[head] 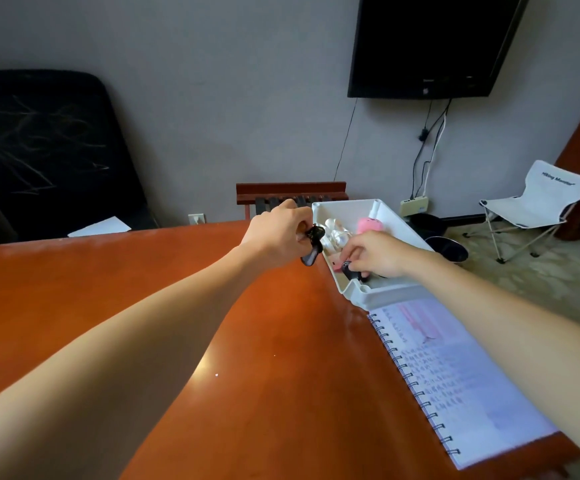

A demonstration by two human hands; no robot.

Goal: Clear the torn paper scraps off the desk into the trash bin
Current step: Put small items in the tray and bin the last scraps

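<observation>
My left hand (281, 230) hovers over the far edge of the orange-brown desk (143, 306), its fingers curled round a small glossy black object (313, 245) just left of a white tray (382, 292). Inside the tray, my right hand (377, 252) pinches another small black item (349, 270). The tray also holds a pink toy (370, 225) and a shiny white item (335, 233). A dark round trash bin (449, 247) stands on the floor beyond the desk's right side. No torn scraps show on the desk.
An open spiral notebook (455, 375) with handwriting lies at the desk's right edge. A white sheet (100, 227) sits past the far edge near a black chair back (39, 150). A white folding chair (538, 206) and a wall monitor (427, 46) are on the right.
</observation>
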